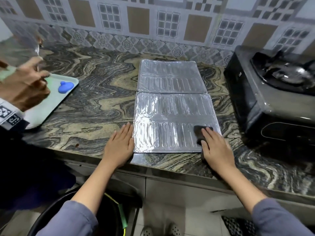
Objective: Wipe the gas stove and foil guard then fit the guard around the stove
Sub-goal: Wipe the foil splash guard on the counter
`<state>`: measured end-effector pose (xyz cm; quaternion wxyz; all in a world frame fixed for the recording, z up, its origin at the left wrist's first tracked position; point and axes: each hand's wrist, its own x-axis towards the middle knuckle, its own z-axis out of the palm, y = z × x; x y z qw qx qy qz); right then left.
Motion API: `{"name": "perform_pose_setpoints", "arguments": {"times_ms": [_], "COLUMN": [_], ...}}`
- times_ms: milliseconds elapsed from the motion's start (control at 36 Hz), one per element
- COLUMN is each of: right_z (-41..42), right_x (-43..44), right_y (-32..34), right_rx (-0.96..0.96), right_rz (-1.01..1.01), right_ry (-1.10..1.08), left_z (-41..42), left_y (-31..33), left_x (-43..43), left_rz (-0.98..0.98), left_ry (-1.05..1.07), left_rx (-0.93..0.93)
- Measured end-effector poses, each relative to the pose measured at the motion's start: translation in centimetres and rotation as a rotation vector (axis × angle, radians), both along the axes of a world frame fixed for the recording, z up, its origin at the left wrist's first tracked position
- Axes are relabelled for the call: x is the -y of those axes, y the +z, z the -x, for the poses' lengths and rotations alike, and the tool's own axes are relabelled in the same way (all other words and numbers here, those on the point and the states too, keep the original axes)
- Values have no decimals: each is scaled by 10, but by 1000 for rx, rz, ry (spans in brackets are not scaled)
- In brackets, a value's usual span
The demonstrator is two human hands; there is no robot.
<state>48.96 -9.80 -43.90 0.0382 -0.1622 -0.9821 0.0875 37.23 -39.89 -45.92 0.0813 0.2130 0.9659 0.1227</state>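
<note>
The silver foil guard (172,106) lies flat on the marbled counter, its ribbed panels reaching from the near edge toward the wall. My left hand (119,147) rests flat on the counter against the guard's near left edge, fingers straight. My right hand (216,149) presses a dark cloth (200,132) onto the guard's near right corner with straight fingers. The dark gas stove (272,97) stands to the right of the guard, its burner toward the far right.
Another person's hand (23,86) hovers over a pale green tray (42,106) at the left, which carries a small blue object (65,86). A tiled wall (153,23) backs the counter. A black bin (109,217) stands on the floor below.
</note>
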Motion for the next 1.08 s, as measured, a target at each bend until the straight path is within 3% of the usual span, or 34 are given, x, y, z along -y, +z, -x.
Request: {"name": "perform_pose_setpoints", "arguments": {"times_ms": [139,222,667,806,972,1083], "right_z": [-7,-6,46,43,36,28], "right_x": [34,63,161,153,112,79], "right_y": [-5,-8,-13,-11,-12,-11], "right_rx": [-86,-94,-113,-169,-183,-140], "right_rz": [39,88,96,58,51,76], "right_ry": [-236,-248,261,428,775,736], "left_z": [-1,-2,5,8,6,4], "left_y": [-1,-1,4,7,9,8], "left_x": [-2,-1,5,6,6,6], "left_rz": [16,19,-16,-28,-38,-39], "left_ry": [14,8,-30,-37,-36,-33], "left_rx": [-18,-20,40,71,67,65]}}
